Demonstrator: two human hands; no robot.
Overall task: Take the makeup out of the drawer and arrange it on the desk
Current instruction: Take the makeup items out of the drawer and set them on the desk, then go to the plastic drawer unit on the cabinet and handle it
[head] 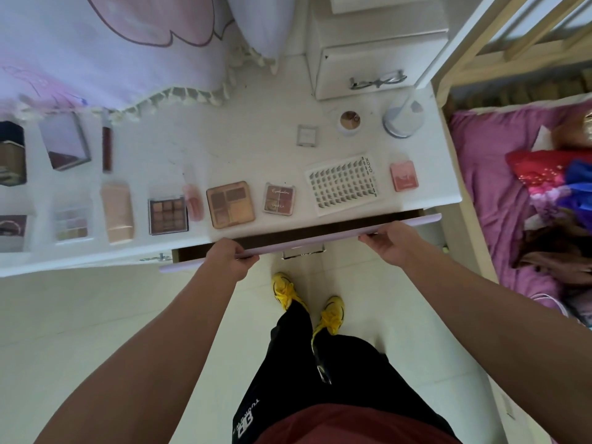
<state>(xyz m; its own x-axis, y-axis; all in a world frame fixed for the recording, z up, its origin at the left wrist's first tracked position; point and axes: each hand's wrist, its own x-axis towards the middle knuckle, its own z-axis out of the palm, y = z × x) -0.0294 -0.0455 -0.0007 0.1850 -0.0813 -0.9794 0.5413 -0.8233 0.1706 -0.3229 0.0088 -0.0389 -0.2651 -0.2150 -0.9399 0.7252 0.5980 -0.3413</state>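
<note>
Red shirt, left hand, right hand grip drawer front, makeup on white desk

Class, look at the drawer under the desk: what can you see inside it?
Only a narrow dark strip of the drawer shows, with nothing visible in it. The desk top covers the rest, while the left hand and right hand grip the drawer front.
</note>
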